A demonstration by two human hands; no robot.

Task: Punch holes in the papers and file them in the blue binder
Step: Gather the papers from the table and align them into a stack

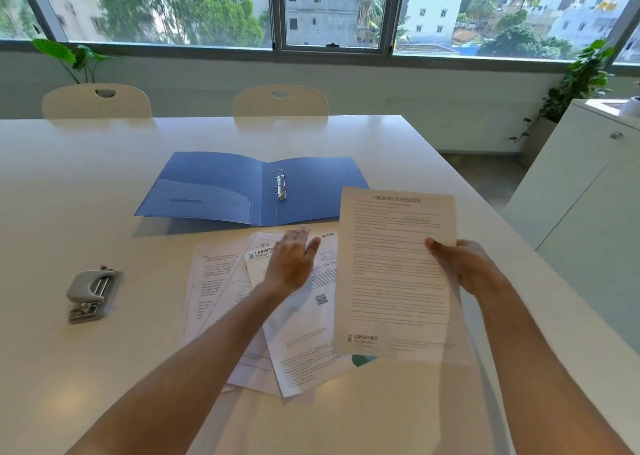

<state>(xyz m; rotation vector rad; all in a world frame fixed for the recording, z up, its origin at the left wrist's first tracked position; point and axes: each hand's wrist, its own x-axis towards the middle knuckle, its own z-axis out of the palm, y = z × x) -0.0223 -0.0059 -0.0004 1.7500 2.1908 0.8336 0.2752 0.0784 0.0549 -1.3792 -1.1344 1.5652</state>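
A grey two-hole punch point(92, 294) sits toward the left edge of the white tabletop point(86, 184), well apart from the other items, with its handle raised.

Right of the punch, a loose pile of printed papers point(221, 281) lies fanned out near the front-centre of the tabletop. The sheets overlap at different angles; one carries a "LABGENIUS Diagnostics" header and a QR code.

The left hand point(292, 259) is over the far part of this pile, palm down, with fingers straight and together and the thumb spread to the right. It grips nothing. Whether the palm touches the paper or hovers just above it cannot be told.

Beyond the pile, toward the centre of the tabletop, the blue binder point(214, 188) lies open and flat. Its left inside cover has a pocket. Its two-ring metal mechanism point(280, 184) stands just right of the spine fold, and no sheet is on the rings.

Right of the pile, a single printed sheet point(394, 274), headed "CONDITIONS OF REPORTING", is raised off the tabletop. Its top corner overlaps the near right corner of the binder in the view.

The right hand point(464, 267) holds this sheet by its right edge, with the thumb on the printed face and the fingers curled behind.
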